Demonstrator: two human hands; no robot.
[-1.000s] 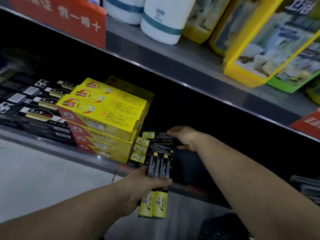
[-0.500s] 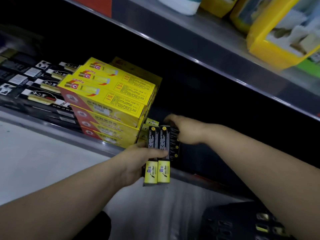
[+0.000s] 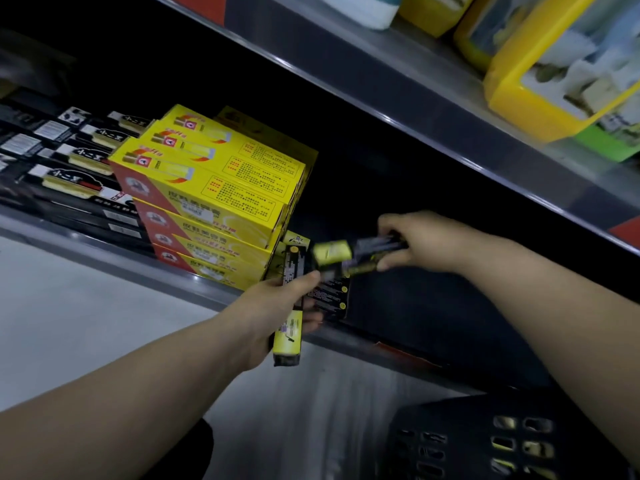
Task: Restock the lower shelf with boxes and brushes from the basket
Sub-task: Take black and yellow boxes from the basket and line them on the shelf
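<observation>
Slim rectangular black-yellow carton point(image 3: 288, 336) gripped by left hand point(image 3: 277, 308); right hand point(image 3: 417, 242) pinches blurred second carton point(image 3: 348, 253) beside yellow box stack point(image 3: 214, 192).

Yellow tops with red and orange print, red end panels with a white round emblem on the stacked flat cardboard boxes point(image 3: 214, 188). The upright slim carton point(image 3: 293, 265) is black with white text above, yellow at its lower end; blurred tilted carton point(image 3: 349, 252) also black and yellow; flat shelf packs point(image 3: 332, 296) black with yellow dots. Left-side boxed brushes point(image 3: 69, 174) black with white labels and tan strips, plastic basket point(image 3: 450, 445) black with yellow through its slots, window packs point(image 3: 502, 81) yellow-framed.
</observation>
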